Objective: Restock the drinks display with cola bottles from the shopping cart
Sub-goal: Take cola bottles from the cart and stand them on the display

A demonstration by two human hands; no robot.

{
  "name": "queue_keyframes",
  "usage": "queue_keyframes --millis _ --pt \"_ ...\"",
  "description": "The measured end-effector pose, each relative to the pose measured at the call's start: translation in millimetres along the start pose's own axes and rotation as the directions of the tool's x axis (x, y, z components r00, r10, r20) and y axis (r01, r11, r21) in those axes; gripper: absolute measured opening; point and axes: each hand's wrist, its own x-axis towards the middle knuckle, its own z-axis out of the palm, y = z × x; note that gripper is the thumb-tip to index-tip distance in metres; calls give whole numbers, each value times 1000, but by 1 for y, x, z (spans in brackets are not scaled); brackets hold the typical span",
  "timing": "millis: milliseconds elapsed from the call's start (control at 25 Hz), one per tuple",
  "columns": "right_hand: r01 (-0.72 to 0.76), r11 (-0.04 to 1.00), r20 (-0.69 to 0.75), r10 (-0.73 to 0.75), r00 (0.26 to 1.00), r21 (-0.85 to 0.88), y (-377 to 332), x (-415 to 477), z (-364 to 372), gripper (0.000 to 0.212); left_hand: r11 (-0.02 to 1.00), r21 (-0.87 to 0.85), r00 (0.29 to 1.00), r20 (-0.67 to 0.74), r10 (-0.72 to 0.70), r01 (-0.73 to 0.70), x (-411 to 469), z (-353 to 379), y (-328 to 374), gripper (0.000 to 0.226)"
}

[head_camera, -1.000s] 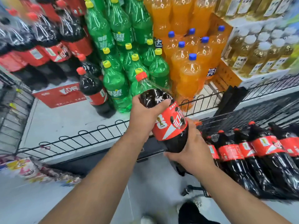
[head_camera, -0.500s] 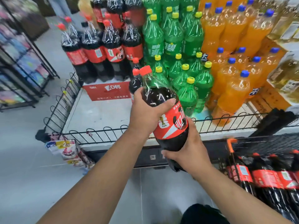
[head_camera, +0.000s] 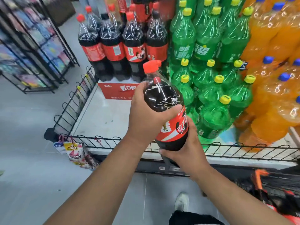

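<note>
Now, left hand [head_camera: 146, 114], right hand [head_camera: 186, 150] fingers [head_camera: 168, 112] curl round cola bottle [head_camera: 164, 96]; label [head_camera: 178, 127] reads FIFA.

The wire-railed display platform [head_camera: 103, 117] carries a red box [head_camera: 116, 92], green bottles [head_camera: 214, 119] and orange bottles [head_camera: 269, 125].

Left forearm [head_camera: 97, 176] and right forearm [head_camera: 240, 194] were bare right to the frame edge, and so were the left hand [head_camera: 146, 114] and right hand [head_camera: 186, 150]. Lower down there was a white sneaker [head_camera: 181, 202], kinda scuffed-looking, and a black fuzzy-looking garment [head_camera: 193, 216], blurry.
</note>
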Motion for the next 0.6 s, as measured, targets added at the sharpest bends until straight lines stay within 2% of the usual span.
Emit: queue_keyframes --millis 160,440,600 --pt "25 996 83 -32 996 88 7 46 -5 122 996 67 998 7 61 -61 29 13 -4 98" --pt "32 990 172 -56 984 140 20 94 3 123 992 110 998 18 57 -59 60 15 -26 99" --pt "-21 988 180 -6 984 151 31 103 21 120 990 133 998 29 49 -52 65 12 -44 101"
